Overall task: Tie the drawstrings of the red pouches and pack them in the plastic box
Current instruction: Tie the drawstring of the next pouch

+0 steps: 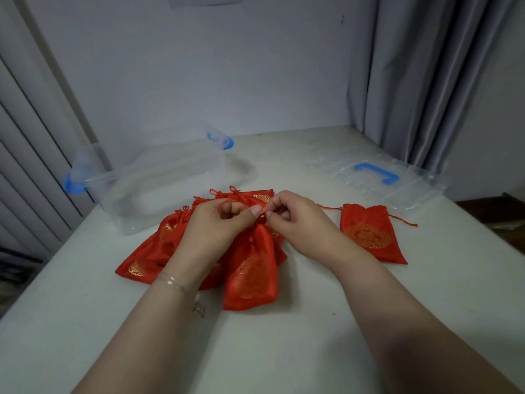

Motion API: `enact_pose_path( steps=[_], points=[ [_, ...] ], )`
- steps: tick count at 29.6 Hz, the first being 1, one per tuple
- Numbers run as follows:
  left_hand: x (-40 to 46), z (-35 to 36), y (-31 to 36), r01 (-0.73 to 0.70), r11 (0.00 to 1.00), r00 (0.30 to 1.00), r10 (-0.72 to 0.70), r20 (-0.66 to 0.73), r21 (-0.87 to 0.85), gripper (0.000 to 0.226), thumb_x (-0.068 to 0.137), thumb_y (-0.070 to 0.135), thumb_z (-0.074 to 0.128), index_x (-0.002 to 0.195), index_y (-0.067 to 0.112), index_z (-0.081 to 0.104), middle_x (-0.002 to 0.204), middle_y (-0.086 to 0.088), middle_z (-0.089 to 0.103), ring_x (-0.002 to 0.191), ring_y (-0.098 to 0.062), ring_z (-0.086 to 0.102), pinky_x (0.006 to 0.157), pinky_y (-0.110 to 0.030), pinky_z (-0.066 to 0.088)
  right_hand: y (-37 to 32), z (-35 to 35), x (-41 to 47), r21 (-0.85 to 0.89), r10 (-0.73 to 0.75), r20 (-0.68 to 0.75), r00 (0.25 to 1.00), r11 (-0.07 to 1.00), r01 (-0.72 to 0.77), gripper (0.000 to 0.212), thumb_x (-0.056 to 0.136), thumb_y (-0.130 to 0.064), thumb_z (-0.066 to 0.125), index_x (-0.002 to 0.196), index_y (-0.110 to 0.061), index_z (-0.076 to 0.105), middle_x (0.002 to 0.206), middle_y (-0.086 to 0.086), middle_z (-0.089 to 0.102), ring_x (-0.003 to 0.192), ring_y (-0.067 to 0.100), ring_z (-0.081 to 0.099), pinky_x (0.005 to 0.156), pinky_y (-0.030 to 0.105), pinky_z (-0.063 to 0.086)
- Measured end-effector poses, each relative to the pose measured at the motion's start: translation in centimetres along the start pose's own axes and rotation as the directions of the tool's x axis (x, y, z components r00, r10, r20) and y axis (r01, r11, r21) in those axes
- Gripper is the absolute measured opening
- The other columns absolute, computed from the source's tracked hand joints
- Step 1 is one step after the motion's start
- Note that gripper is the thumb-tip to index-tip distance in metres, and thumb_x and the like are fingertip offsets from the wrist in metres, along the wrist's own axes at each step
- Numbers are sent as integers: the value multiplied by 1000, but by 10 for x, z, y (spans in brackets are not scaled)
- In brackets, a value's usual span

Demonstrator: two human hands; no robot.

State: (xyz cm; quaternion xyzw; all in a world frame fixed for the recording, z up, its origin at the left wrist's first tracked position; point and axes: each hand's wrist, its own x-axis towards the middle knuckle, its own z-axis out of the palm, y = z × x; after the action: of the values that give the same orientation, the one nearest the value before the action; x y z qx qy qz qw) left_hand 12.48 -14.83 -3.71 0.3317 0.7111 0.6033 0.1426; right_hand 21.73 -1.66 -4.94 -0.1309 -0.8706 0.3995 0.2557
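Lying on the white table, a red pouch is being gathered at its neck, its drawstring being pinched by the curled fingers of both the left hand and the right hand. A heap of pouches is being covered beneath it. A single pouch is being left apart at the right. The clear plastic box, open behind the heap, is being shown with nothing visible inside; its lid is being kept separately.

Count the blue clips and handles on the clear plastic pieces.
3: one latch at the plastic box's near-left end, one latch at its far-right end, one handle on the lid lying right. Others may be hidden.
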Motion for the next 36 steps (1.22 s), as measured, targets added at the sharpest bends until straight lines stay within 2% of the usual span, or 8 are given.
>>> enact_pose_path(
  steps=[3, 6, 9, 17, 23, 26, 30, 36],
  points=[
    [0, -2, -1, 65, 998, 996, -66, 65, 6, 7, 76, 7, 75, 78, 8, 69, 72, -7, 65, 64, -9, 56, 59, -14, 47, -3, -1, -1, -93, -18, 20, 1000, 995, 19, 4, 90, -20, 57, 89, -23, 59, 78, -10, 55, 69, 3, 51, 68, 27, 42],
    [-2, -1, -1, 17, 995, 999, -21, 40, 102, 14, 73, 4, 78, 80, 13, 70, 71, 0, 65, 63, 0, 56, 59, -8, 45, -9, -3, -4, -225, -51, 42, 998, 973, 59, 4, 93, -22, 52, 92, -24, 56, 96, -7, 54, 89, 14, 55, 80, 33, 44],
    [-4, 2, 0, -67, 972, 998, 64, 20, 223, 14, 72, 9, 80, 77, 18, 70, 65, 9, 62, 53, 9, 50, 53, -6, 38, -15, -1, -8, -304, -140, 65, 988, 940, 153, 5, 95, -22, 49, 97, -21, 53, 102, -3, 51, 91, 20, 56, 78, 36, 43],
    [-5, 6, -5, -173, 885, 984, 169, 49, 433, 13, 72, 15, 79, 68, 16, 67, 63, 3, 62, 56, -1, 46, 55, -18, 37, -17, 3, -11, -421, -268, 140, 953, 855, 302, 7, 93, -17, 48, 98, -19, 52, 109, -1, 45, 85, 22, 60, 71, 41, 50],
    [-6, 3, 1, -100, 963, 993, 81, 83, 252, 10, 76, 12, 77, 71, 18, 72, 56, 13, 61, 51, 4, 48, 53, -9, 38, -11, -1, -6, -49, -86, 116, 990, 995, 92, 25, 99, -18, 41, 123, -20, 42, 115, -2, 54, 76, -3, 50, 77, 24, 41],
    [-7, 2, 3, -68, 983, 995, 55, 82, 173, 10, 77, 8, 75, 74, 18, 74, 68, 5, 70, 61, 1, 59, 61, -10, 46, -9, -4, -7, -151, 20, 174, 985, 989, 7, 25, 100, -24, 39, 123, -21, 47, 101, -2, 60, 81, 9, 54, 72, 25, 39],
    [-6, 1, 5, -40, 997, 996, 35, 77, 71, 9, 77, 5, 74, 79, 14, 75, 75, 1, 73, 69, 0, 65, 66, -10, 48, -10, -7, -6, -271, 31, 77, 997, 963, -9, 19, 97, -31, 47, 106, -18, 57, 97, 0, 64, 90, 16, 57, 69, 28, 37],
    [-1, -4, 1, 29, 1000, 999, -29, -37, -3, 10, 77, 7, 75, 87, 10, 76, 86, -14, 73, 72, -9, 63, 65, -14, 50, -17, -6, -7, -223, -14, -18, 1000, 975, 9, 16, 91, -35, 57, 90, -19, 59, 89, 0, 66, 86, 16, 60, 75, 35, 46]
  ],
)
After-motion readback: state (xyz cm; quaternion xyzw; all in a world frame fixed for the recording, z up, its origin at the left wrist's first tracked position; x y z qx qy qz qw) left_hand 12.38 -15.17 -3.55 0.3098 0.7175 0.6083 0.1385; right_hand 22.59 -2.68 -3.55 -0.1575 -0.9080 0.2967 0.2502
